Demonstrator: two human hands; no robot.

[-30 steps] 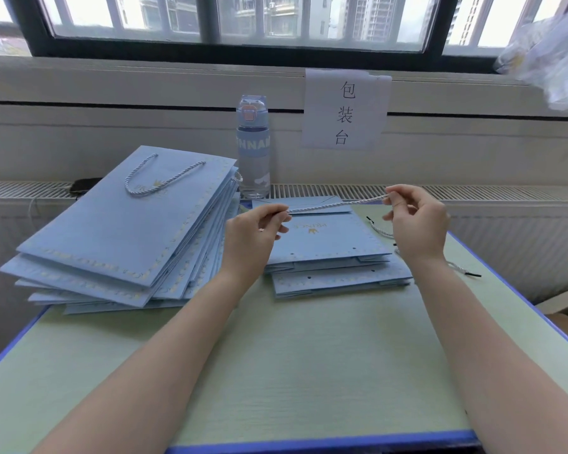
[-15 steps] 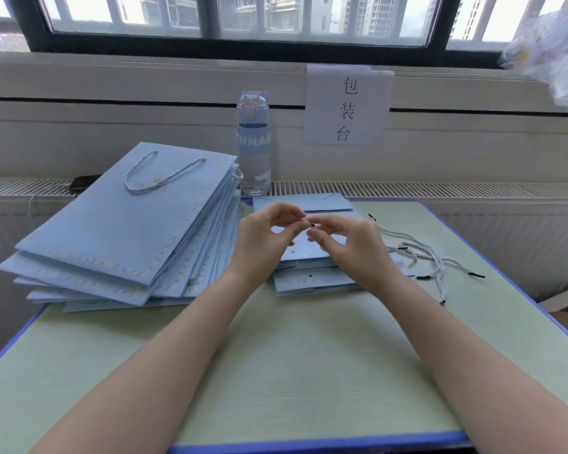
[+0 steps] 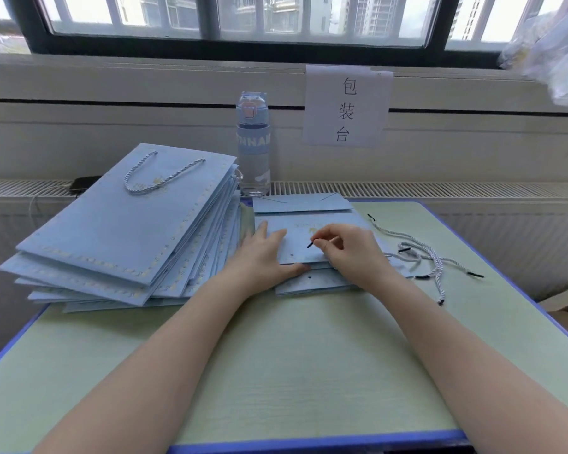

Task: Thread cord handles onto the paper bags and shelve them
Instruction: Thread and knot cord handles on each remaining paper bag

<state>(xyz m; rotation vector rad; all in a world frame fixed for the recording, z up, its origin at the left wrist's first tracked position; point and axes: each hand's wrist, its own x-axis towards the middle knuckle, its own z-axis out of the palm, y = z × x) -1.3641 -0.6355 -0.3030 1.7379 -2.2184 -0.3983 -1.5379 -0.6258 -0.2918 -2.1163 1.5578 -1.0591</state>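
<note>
Cord tip (image 3: pixel 311 244) lowered to bag (image 3: pixel 296 250), left hand (image 3: pixel 263 255) flat.

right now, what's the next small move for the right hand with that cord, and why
Probably dip the black cord tip into the small hole by the near edge of the top bag. The right hand pinches it so it pokes out just above that hole, and the left hand lies flat on the bag, steadying it.
</note>
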